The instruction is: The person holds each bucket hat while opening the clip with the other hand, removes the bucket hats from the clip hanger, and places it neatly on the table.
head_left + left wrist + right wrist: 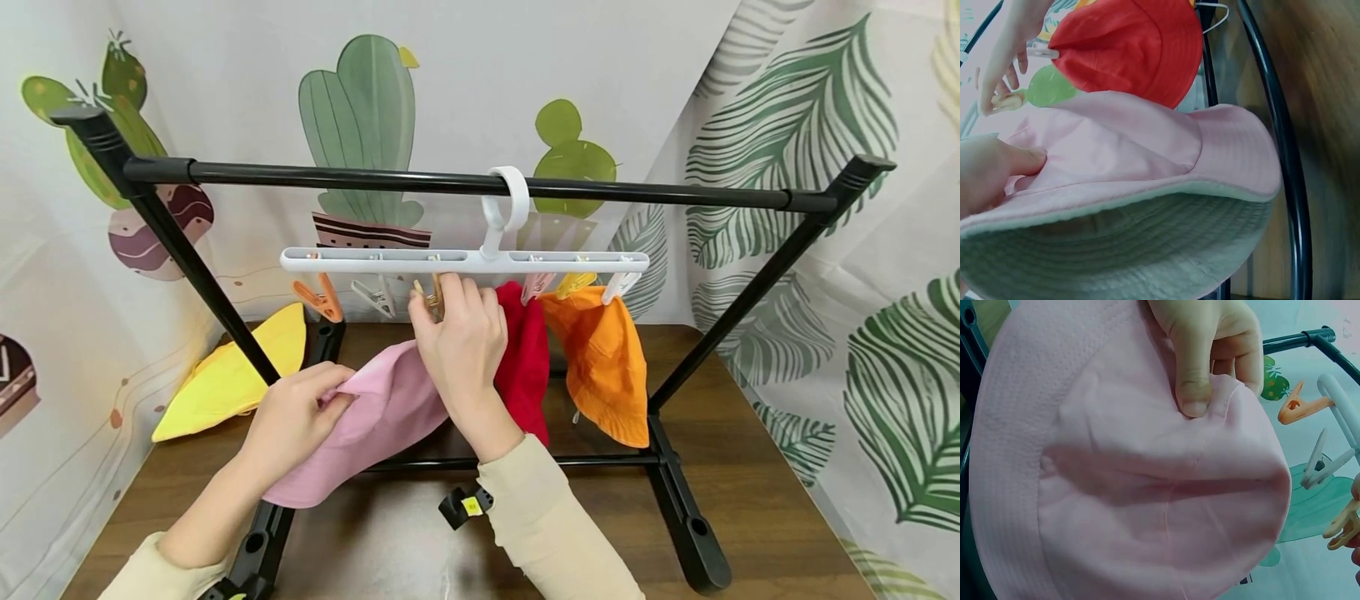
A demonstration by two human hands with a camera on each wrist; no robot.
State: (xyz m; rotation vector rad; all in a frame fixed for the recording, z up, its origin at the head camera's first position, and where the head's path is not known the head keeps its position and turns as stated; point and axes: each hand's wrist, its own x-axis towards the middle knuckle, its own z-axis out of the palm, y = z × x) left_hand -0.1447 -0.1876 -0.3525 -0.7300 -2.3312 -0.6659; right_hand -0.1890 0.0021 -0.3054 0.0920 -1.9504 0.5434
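Note:
My left hand pinches a pink bucket hat by its crown; the thumb presses into the cloth in the left wrist view. My right hand pinches a beige clothespin hanging from a white clip hanger. In the right wrist view, the beige clothespin is apart from the hat. To its left hang an orange clothespin and a white clothespin, both without cloth. A red hat hangs by a pink clothespin, partly hidden behind my right hand.
An orange hat hangs at the right from a yellow clothespin and another white clothespin. The hanger hooks over a black rack's top bar. A yellow hat lies at the back left of the wooden table.

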